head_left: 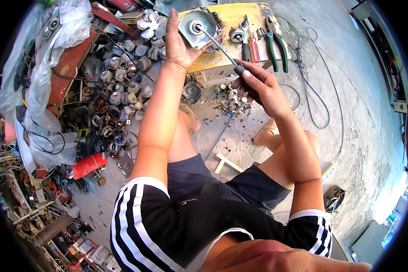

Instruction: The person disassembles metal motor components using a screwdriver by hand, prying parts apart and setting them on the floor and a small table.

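My left hand (180, 51) is wrapped round a squarish grey metal motor end cover (188, 34), its thumb raised along the near-left side and fingertips showing at the far edge. My right hand (268, 88) grips the dark handle of a long screwdriver (219, 46). The screwdriver's tip meets the round hub in the cover's middle. The cover is held over a yellow-topped bench (231, 10). Right of it on the bench lie a small round metal part (236, 35), a ratchet (245, 53), a red-handled screwdriver (254, 49), several screws (261, 32) and green-handled pliers (276, 45).
A heap of old motor parts (118, 86) covers the floor at left, with a white fan (151, 23) and plastic sheeting (45, 95). A red cylinder (89, 166) lies nearer. Small scraps (233, 100) lie below the bench; a black cable (319, 124) loops at right.
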A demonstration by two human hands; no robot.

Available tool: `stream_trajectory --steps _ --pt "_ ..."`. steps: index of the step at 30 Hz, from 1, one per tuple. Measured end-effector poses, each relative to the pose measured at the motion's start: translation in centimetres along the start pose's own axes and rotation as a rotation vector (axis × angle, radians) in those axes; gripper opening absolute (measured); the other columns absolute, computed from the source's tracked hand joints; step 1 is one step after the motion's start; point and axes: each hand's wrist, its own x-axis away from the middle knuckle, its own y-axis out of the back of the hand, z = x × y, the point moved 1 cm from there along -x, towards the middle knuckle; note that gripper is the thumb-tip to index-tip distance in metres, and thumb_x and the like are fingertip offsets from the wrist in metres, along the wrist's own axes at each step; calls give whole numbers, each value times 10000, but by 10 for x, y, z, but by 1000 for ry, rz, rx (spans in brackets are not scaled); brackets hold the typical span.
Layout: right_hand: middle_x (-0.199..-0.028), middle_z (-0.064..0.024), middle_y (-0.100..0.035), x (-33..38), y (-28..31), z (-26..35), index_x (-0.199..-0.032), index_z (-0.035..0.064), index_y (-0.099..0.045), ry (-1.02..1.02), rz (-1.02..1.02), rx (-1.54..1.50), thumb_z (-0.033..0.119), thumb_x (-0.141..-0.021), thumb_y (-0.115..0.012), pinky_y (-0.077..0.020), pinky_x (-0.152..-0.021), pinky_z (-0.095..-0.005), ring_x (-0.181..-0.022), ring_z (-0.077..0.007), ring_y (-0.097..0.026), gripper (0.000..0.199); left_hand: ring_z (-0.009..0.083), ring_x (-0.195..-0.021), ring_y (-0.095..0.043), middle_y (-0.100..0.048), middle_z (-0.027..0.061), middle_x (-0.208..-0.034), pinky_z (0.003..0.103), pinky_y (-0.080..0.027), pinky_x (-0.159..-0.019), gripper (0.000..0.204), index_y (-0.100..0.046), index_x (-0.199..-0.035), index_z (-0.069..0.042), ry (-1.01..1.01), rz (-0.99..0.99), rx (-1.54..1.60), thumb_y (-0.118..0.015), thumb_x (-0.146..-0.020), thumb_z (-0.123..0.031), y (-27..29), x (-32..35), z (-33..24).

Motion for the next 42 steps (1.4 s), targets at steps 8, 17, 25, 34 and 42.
stream_trajectory --steps 8,17,25,34,42 --pt "-903 -19 -652 0 -4 0 -1397 62 -473 -34 0 -73 216 -1019 -501 -422 -538 -174 -706 -43 -567 409 486 -1233 -493 -547 240 -1301 598 -387 -1065 841 -487 -1324 9 -27 -22 -57 -499 -865 -696 -2 0 1" --pt "-873 -11 -609 2 -3 5 -1390 25 -460 -83 0 -206 219 -1012 -509 -410 -502 -157 -689 -41 -528 428 487 -1260 -467 -492 259 -1363 608 -365 -1076 882 -436 -1367 17 -58 -42 -135 -485 -866 -707 -14 0 8" --pt "-967 -47 -539 2 -1 3 -1381 -22 -417 -298 102 -745 163 -1010 -487 -450 -504 -150 -716 -71 -510 420 408 -1324 -422 -457 231 -1411 670 -266 -1099 969 -361 -1431 3 -76 -7 -146 -565 -816 -717 -14 -1 9" --pt "-838 9 -396 3 -19 4 -1490 178 -318 -251 291 -1046 167 -1030 -436 -288 -386 -119 -555 -20 -346 474 324 -987 -668 -674 74 -1091 550 -568 -788 609 -549 -1294 -99 -93 -57 -5 -471 -929 -581 -9 -12 22" --pt "-810 24 -400 -1 -29 6 -1539 240 -245 -146 183 -590 195 -1032 -454 -273 -423 -143 -549 -26 -311 550 280 -814 -700 -692 93 -1012 462 -594 -599 580 -564 -1244 -112 -104 14 -75 -416 -939 -583 -10 -11 15"
